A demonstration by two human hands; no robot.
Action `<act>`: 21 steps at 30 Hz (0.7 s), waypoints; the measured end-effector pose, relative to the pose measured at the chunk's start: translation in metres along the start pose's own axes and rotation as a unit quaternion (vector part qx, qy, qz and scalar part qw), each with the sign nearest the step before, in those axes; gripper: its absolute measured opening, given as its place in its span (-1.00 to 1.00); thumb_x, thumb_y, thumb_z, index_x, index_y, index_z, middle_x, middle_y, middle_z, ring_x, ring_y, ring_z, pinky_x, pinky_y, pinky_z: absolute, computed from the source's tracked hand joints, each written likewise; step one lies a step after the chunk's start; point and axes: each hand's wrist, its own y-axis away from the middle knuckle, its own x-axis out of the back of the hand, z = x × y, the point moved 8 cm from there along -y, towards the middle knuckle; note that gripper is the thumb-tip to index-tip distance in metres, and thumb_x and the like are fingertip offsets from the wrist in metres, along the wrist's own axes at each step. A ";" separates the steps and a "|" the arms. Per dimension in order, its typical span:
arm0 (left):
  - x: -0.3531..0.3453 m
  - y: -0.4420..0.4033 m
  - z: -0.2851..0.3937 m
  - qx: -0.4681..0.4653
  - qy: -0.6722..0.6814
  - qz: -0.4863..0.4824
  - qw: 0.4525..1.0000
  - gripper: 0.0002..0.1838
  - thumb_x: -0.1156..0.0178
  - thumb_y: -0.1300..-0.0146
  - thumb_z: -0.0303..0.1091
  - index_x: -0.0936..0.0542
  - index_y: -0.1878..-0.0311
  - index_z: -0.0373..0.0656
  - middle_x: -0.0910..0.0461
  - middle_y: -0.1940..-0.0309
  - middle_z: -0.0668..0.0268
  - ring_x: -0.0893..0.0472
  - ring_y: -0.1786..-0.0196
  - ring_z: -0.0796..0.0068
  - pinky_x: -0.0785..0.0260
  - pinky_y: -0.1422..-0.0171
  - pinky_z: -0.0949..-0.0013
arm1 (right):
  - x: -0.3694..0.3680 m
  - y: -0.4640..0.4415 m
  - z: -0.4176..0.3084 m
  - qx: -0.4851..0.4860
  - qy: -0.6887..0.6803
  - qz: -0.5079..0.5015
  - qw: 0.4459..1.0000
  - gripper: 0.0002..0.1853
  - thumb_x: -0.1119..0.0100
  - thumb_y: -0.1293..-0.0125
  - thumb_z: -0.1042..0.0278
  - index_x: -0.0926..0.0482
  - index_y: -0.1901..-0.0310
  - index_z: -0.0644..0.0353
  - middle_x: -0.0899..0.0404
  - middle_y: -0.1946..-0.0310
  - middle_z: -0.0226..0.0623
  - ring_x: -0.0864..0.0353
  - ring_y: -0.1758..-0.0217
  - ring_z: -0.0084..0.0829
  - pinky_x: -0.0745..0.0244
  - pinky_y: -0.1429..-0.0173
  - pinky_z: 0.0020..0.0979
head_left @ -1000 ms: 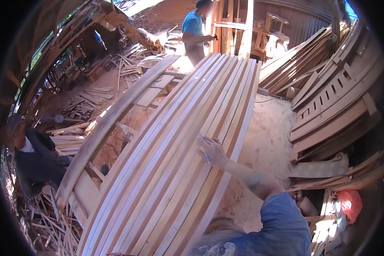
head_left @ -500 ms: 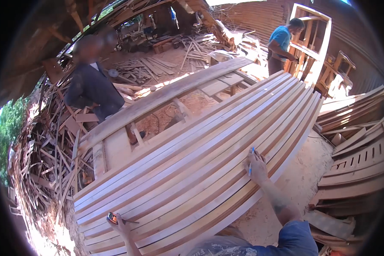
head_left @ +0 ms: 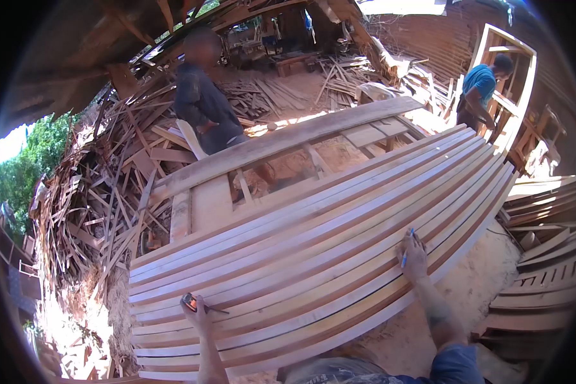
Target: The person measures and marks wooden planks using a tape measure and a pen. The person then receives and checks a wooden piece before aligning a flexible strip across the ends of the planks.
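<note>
Long planed wooden boards lie side by side across a workbench in front of me. My left hand, over the near left end of the boards, is closed around an orange and black tape measure. A thin dark strip sticks out to the right of that hand; I cannot tell whether it is part of the tape measure. My right hand rests on the boards farther right, its fingers closed on a blue pen. The pen's blue end shows above the fingers.
Beyond the boards lies a rough plank on the bench frame. A person in dark clothes stands behind it. Another person in a blue shirt bends by a wooden frame. Scrap wood is heaped left; stacked pieces stand right.
My view has swung left, so the scene sits farther right. Both hands stay at the boards with the tape measure and pen. The person in blue bends lower, and the one in dark clothes has turned.
</note>
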 end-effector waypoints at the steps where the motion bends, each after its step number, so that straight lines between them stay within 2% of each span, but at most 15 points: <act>1: 0.001 0.000 0.004 0.006 0.006 0.006 1.000 -0.65 -0.23 -0.30 -0.26 -0.42 -0.01 -0.28 -0.45 0.33 0.32 -0.43 0.36 0.54 -0.33 0.29 0.42 | 0.000 0.000 0.000 -0.002 0.000 -0.002 1.000 -0.36 -0.18 -0.26 0.24 -0.29 -0.32 0.37 -0.40 -0.27 0.09 -0.27 -0.42 0.00 -0.10 -0.42 0.01; 3: -0.001 0.004 0.014 0.017 0.018 0.016 1.000 -0.65 -0.24 -0.30 -0.26 -0.42 0.01 -0.28 -0.45 0.34 0.32 -0.44 0.36 0.53 -0.34 0.29 0.40 | 0.002 -0.001 0.000 -0.005 0.002 -0.002 1.000 -0.35 -0.18 -0.26 0.24 -0.28 -0.32 0.38 -0.40 -0.27 0.10 -0.28 -0.42 0.01 -0.10 -0.42 0.01; 7: -0.004 0.003 0.011 0.038 0.054 -0.005 0.998 -0.66 -0.25 -0.31 -0.21 -0.42 0.05 -0.23 -0.43 0.37 0.39 -0.42 0.37 0.63 -0.31 0.32 0.52 | 0.000 0.000 0.003 -0.007 0.007 -0.007 1.000 -0.35 -0.16 -0.27 0.23 -0.26 -0.33 0.39 -0.40 -0.27 0.11 -0.28 -0.41 0.03 -0.10 -0.42 0.01; 10: -0.001 0.002 0.006 0.022 0.033 0.008 0.999 -0.67 -0.24 -0.32 -0.22 -0.41 0.05 -0.23 -0.43 0.38 0.38 -0.42 0.39 0.64 -0.31 0.34 0.52 | -0.001 0.000 0.002 -0.006 0.014 -0.009 1.000 -0.34 -0.14 -0.28 0.22 -0.24 -0.35 0.39 -0.39 -0.27 0.12 -0.28 -0.41 0.03 -0.11 -0.42 0.02; 13: -0.004 0.002 0.002 0.056 0.065 -0.016 0.996 -0.65 -0.23 -0.30 -0.27 -0.39 0.01 -0.26 -0.43 0.36 0.35 -0.43 0.36 0.60 -0.32 0.31 0.46 | 0.001 0.000 0.001 -0.008 0.016 -0.002 1.000 -0.34 -0.13 -0.29 0.22 -0.24 -0.34 0.39 -0.39 -0.27 0.12 -0.28 -0.41 0.02 -0.11 -0.43 0.02; 21: 0.001 0.004 -0.014 0.060 0.050 0.008 0.997 -0.61 -0.24 -0.29 -0.25 -0.39 -0.03 -0.29 -0.44 0.26 0.32 -0.41 0.31 0.56 -0.33 0.26 0.42 | -0.001 0.002 0.006 -0.012 0.007 -0.006 1.000 -0.38 -0.14 -0.28 0.19 -0.29 -0.30 0.36 -0.38 -0.29 0.11 -0.29 -0.42 0.01 -0.11 -0.45 -0.02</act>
